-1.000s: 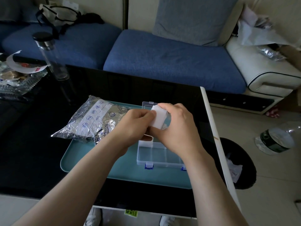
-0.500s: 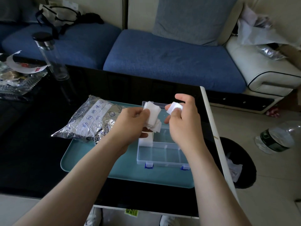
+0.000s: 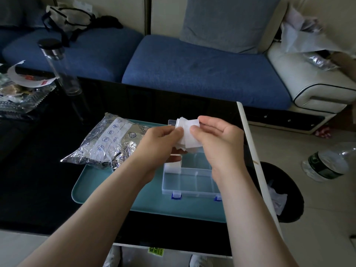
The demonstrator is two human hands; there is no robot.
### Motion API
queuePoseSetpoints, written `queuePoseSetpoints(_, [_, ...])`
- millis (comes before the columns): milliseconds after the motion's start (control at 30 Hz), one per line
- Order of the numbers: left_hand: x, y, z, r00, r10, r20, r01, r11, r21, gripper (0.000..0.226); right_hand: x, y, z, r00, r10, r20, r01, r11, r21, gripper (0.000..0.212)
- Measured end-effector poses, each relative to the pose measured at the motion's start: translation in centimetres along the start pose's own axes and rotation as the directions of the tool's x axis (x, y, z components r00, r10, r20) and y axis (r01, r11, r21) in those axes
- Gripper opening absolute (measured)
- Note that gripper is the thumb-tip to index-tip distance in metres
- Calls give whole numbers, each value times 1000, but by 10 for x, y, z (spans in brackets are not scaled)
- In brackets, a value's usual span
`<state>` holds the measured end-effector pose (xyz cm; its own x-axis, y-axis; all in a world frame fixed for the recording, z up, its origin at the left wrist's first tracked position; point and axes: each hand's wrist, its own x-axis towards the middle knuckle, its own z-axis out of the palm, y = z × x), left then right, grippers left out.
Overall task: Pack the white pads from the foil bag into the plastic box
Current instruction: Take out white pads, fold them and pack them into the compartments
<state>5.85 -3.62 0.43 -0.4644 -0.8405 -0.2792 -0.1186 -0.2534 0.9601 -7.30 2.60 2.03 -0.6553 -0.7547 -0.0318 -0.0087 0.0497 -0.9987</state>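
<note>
both hands, left [image 3: 159, 143] and right [image 3: 215, 139], pinch a small stack of thin white pads [image 3: 187, 134] above the clear compartmented plastic box [image 3: 192, 182], likely squaring it to fit; the crinkled silver foil bag [image 3: 107, 143] lies beside it.

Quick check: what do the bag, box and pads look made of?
The bag looks like crinkled, shiny metallic foil with a printed white strip. The box is clear, glossy rigid plastic; its dividers show through. The pads are thin, matte white, bending softly, probably cotton or nonwoven fibre.
</note>
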Motion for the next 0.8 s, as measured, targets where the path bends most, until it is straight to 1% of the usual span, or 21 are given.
queuePoseSetpoints(100, [-1,3,1,999,-1,39,2,1000,-23,35,1,5,3,999,-32,-39,30,998,-62,27])
queuePoseSetpoints(300, [-3,4,1,994,-14,109,20,998,-56,38,2,6,5,994,-58,-88,48,993,-105,24])
queuePoseSetpoints(533, [-5,5,2,988,-3,154,15,997,-73,35,4,11,7,982,-159,-98,140,974,-179,20])
queuePoseSetpoints(700, [-6,6,4,986,-9,165,25,995,-99,34,4,11,10,961,-225,-161,183,953,-240,16])
queuePoseSetpoints(800, [-7,7,4,983,4,181,12,996,-86,33,4,11,10,947,-264,-185,214,944,-252,18])
